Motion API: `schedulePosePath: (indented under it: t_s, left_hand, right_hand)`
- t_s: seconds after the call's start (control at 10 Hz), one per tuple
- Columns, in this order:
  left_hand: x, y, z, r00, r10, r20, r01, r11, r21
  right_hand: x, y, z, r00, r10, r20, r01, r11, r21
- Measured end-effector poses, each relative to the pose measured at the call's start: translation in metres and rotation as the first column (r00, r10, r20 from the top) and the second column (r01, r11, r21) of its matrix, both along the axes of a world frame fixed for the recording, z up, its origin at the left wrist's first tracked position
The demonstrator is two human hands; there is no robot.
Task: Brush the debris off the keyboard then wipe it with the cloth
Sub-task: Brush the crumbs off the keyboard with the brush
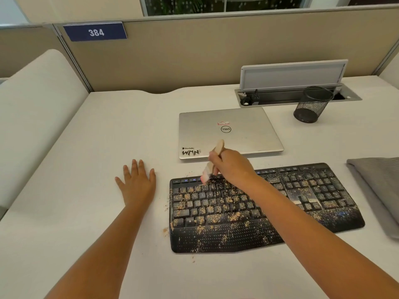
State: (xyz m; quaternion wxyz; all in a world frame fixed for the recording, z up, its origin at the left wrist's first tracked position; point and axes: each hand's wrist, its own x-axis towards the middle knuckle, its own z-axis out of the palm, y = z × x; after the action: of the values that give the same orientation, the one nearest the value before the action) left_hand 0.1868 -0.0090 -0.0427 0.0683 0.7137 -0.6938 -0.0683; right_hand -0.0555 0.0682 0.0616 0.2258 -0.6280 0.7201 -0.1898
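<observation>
A black keyboard (237, 212) lies on the white desk (86, 212), strewn with tan crumbs of debris (233, 216) over its keys and palm rest. My right hand (233, 167) grips a small wooden-handled brush (216, 156), its bristles touching the keyboard's top left row of keys. My right forearm crosses over the middle of the keyboard. To the left of the keyboard my left hand (136, 182) rests flat on the desk, fingers spread. A folded grey cloth (377, 182) lies at the right edge, beside the keyboard.
A closed silver laptop (228, 130) lies just behind the keyboard. A black mesh pen cup (311, 106) stands at the back right by an open cable tray (291, 91). Beige partition walls close off the desk's back and left. A few crumbs lie on the desk left of the keyboard.
</observation>
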Motion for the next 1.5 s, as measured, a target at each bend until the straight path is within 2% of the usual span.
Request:
schedulePosePath:
  t_s: [0.1,0.2,0.3,0.4,0.5,0.6,0.7,0.8,0.9,1.2,1.3,1.5]
  left_hand:
    - [0.0,0.0,0.0,1.0,-0.002,-0.001,0.002,1.0,-0.003]
    - [0.0,0.0,0.0,1.0,-0.002,0.006,0.002,1.0,-0.004]
    - [0.0,0.0,0.0,1.0,-0.003,0.01,0.003,1.0,0.001]
    - [0.0,0.0,0.0,1.0,-0.003,0.011,0.003,1.0,-0.002]
    - [-0.001,-0.001,0.0,1.0,-0.002,0.009,0.002,1.0,-0.004]
    - [0.0,-0.001,-0.001,1.0,-0.001,0.011,0.001,1.0,-0.004]
    - [0.001,-0.001,-0.001,1.0,0.001,0.011,-0.001,1.0,-0.003]
    - [0.0,0.0,-0.001,1.0,0.001,0.009,-0.001,1.0,-0.01]
    - [0.0,0.0,0.0,1.0,0.0,0.007,0.0,1.0,-0.008]
    - [0.0,0.0,0.001,1.0,0.004,0.013,-0.004,1.0,-0.002]
    - [0.0,0.001,0.002,1.0,0.004,0.013,-0.003,1.0,-0.002]
    - [0.0,0.001,0.002,1.0,-0.001,0.007,0.001,1.0,0.003]
  right_hand:
    - [-0.007,0.0,0.006,0.999,-0.039,0.007,0.04,0.998,-0.04]
    - [-0.006,-0.004,0.013,0.958,0.017,0.286,-0.01,1.0,-0.027]
    - [-0.005,-0.004,0.009,0.961,0.064,0.268,-0.071,0.997,0.016]
    - [-0.018,-0.001,0.004,0.997,0.024,0.077,-0.028,0.999,0.046]
    - [-0.023,0.001,0.007,0.999,-0.03,0.03,0.03,1.0,-0.008]
    - [-0.012,-0.001,0.009,0.987,0.0,0.159,0.002,1.0,-0.012]
    - [-0.001,0.0,0.006,0.985,0.043,0.166,-0.046,0.999,0.015]
    - [0.0,0.004,0.009,0.998,0.065,0.019,-0.065,0.998,0.001]
    - [-0.001,0.004,0.014,0.998,0.056,-0.016,-0.057,0.997,-0.048]
    - [-0.001,0.0,0.006,0.992,0.057,0.114,-0.056,0.998,-0.009]
    - [-0.001,0.0,0.008,0.993,0.06,0.104,-0.058,0.998,-0.02]
    - [-0.007,0.003,0.015,0.994,0.011,-0.113,-0.009,1.0,0.013]
